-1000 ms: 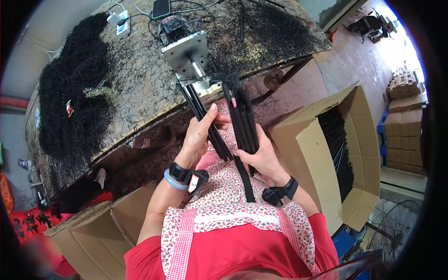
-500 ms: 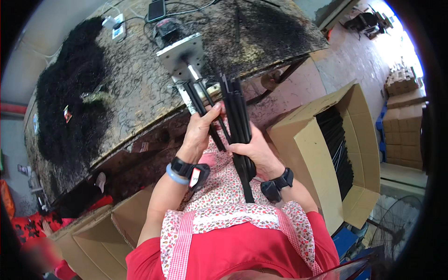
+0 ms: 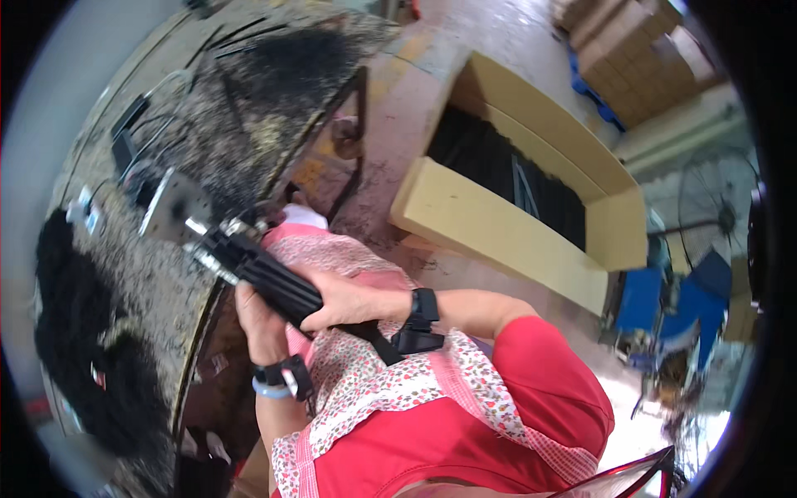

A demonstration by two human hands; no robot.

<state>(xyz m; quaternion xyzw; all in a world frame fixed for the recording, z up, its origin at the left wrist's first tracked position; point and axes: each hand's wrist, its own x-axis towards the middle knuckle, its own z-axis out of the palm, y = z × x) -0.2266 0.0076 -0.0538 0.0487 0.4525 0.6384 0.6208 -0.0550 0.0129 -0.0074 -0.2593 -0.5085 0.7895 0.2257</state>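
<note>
A bundle of slim black strips (image 3: pixel 267 280) lies slanted in front of me, its far end close to a metal plate fixture (image 3: pixel 176 207) with a shiny rod on the table edge. My right hand (image 3: pixel 340 297) wraps around the bundle's near part, thumb on top. Against its lower left side, my left hand (image 3: pixel 261 322) is closed on the same bundle; its fingers are partly hidden behind the strips. A black strap-like tail (image 3: pixel 383 347) hangs from the near end over my floral apron.
The worktable (image 3: pixel 187 307) carries heaps of black shavings (image 3: pixel 70 307), cables and a phone-like device (image 3: pixel 126 133). An open cardboard box (image 3: pixel 498 220) of black strips stands on the floor to the right. Stacked cartons (image 3: pixel 631 58) and blue items (image 3: pixel 639 299) lie beyond.
My view has swung rightward. My hands have come together, and the strips that were apart in my left hand now sit with the right hand's bundle, closer to the fixture.
</note>
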